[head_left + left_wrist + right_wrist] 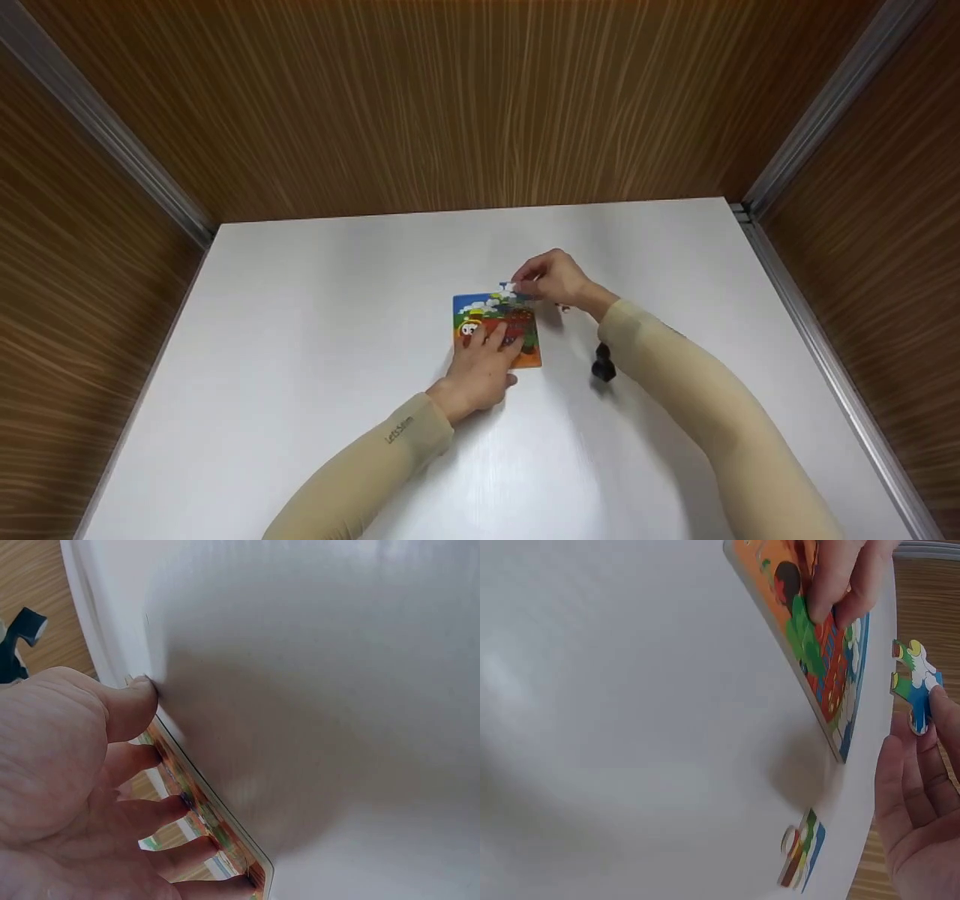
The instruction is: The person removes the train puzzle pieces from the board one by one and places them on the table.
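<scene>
A jigsaw puzzle (480,306) with a colourful cartoon picture lies flat on the white table. My left hand (480,373) rests on its lower part with fingers spread. In the left wrist view, the fingertips (202,846) touch the picture and the thumb lies by its edge. Above the puzzle's upper right corner, my right hand (559,279) pinches a puzzle piece (916,682) between thumb and fingers. This piece is blue, white and green with knobbed edges. Another loose puzzle piece (804,849) lies on the table to the right of the puzzle, partly hidden in the head view.
The white table (300,337) meets brown wood-grain panels (465,105) at the back and sides, with metal strips (825,345) along the corners. A small black object (603,364) shows beneath the right sleeve.
</scene>
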`<state>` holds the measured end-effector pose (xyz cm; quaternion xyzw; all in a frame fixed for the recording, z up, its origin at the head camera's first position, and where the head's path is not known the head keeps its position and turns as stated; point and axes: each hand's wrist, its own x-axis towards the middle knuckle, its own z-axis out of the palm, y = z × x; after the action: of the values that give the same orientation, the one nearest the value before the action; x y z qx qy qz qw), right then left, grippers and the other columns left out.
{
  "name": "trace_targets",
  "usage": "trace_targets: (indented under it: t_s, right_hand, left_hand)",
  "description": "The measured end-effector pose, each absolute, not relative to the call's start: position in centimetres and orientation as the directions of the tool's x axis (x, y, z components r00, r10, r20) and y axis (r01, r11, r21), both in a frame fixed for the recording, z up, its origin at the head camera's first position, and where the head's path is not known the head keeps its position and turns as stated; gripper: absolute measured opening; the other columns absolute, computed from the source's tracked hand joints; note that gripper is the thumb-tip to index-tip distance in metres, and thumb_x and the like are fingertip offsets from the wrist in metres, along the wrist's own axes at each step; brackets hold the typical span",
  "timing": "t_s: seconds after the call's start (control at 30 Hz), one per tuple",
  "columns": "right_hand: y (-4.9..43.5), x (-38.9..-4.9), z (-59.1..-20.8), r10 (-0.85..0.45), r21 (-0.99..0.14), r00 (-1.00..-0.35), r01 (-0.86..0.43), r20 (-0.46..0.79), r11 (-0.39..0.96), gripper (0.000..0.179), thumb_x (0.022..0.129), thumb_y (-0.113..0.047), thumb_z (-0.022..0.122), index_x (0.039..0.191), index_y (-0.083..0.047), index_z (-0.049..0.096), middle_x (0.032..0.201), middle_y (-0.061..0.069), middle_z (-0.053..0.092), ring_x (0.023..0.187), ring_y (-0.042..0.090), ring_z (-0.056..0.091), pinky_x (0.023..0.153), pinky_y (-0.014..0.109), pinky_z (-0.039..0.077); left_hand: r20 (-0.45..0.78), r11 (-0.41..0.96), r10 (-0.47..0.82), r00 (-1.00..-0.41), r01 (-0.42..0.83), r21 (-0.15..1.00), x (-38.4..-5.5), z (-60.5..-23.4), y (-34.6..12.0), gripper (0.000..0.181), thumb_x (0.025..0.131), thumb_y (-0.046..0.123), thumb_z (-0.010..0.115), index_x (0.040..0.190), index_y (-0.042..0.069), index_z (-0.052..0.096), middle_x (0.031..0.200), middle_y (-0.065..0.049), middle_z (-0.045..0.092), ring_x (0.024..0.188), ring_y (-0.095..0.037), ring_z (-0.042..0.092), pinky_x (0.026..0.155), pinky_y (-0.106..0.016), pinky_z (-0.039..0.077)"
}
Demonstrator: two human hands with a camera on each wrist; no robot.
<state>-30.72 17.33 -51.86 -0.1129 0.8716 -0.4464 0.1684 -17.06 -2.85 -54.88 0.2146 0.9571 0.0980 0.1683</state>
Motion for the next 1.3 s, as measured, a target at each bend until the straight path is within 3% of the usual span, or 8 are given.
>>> trace_targets:
  t_s: [0.57,1.0,1.3]
  right_hand:
    - [22.7,-31.0,-51.3,-0.258,-0.815,-0.949,-0.003,-0.18,0.579,0.02,0.105,-0.014,0.081,0.121,-0.005,0.086,0.122,0.018,0.082,0.093,0.016,0.073,0.084,0.032,0.069]
    - [27.0,-30.9,-51.8,-0.177,-0.807,-0.951,0.107,-0.254,0.581,0.021,0.105,-0.016,0.081,0.123,-0.005,0.084,0.118,0.009,0.082,0.092,0.014,0.067,0.08,0.027,0.064]
    - [29.3,-30.7,-52.4,-0.107,-0.762,-0.944,0.18,-0.311,0.622,0.028,0.105,-0.024,0.082,0.128,-0.007,0.084,0.128,0.014,0.079,0.1,0.019,0.065,0.081,0.022,0.058]
  left_hand:
    - [-0.281,0.882,0.453,-0.846,0.38,0.278,-17.1,-54.5,-3.0,0.068,0.114,0.039,0.063,0.177,0.027,0.039,0.19,-0.012,0.024,0.174,-0.048,0.023,0.134,-0.078,0.029]
    - [-0.286,0.886,0.448,-0.847,0.379,0.267,-17.4,-54.6,-3.0,0.067,0.114,0.04,0.063,0.176,0.027,0.04,0.189,-0.011,0.025,0.174,-0.047,0.024,0.134,-0.078,0.03]
    - [-0.28,0.886,0.447,-0.85,0.376,0.273,-17.1,-54.5,-3.1,0.068,0.114,0.04,0.063,0.177,0.027,0.039,0.189,-0.012,0.024,0.174,-0.047,0.024,0.134,-0.079,0.029]
